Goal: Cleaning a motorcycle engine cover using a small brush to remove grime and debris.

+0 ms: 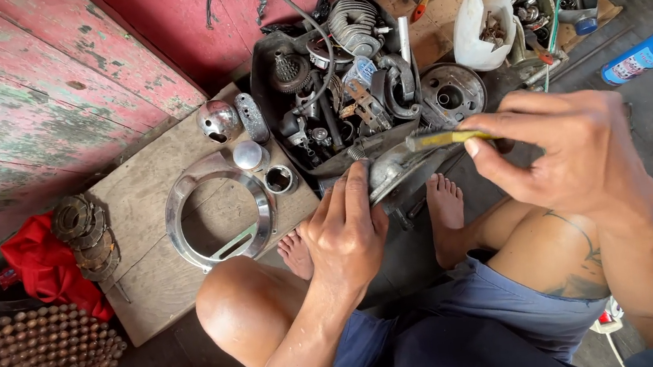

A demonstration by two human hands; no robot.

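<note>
Down on the dark floor between the person's bare feet, the left hand (347, 236) is gripping a grey curved metal part (393, 172), fingers wrapped over its near edge and pinning it against the front lip of the black plastic tub full of greasy engine bits (266, 90). The right hand (572, 145) is coming in from the right side with fingers pinched shut around a yellow-handled tool (444, 139), and its tip is sitting right on top of that metal part, though I honestly can't tell what kind of tip it is since the hands are hiding it. Left of the tub, a weathered wooden board (137, 201) is carrying a shiny chrome ring-shaped bezel (216, 212), a couple of small chrome cups (265, 169) just beside it and a little chrome dome (217, 120) further back. Off the board's left edge, a stack of rusty toothed discs (85, 236) is resting against a crumpled red cloth (44, 266). Over on the right, well apart from the hands, a blue spray can with an orange nozzle (649, 53) is lying on its side, and a white cut-open plastic jug (482, 17) is standing behind the tub.
</note>
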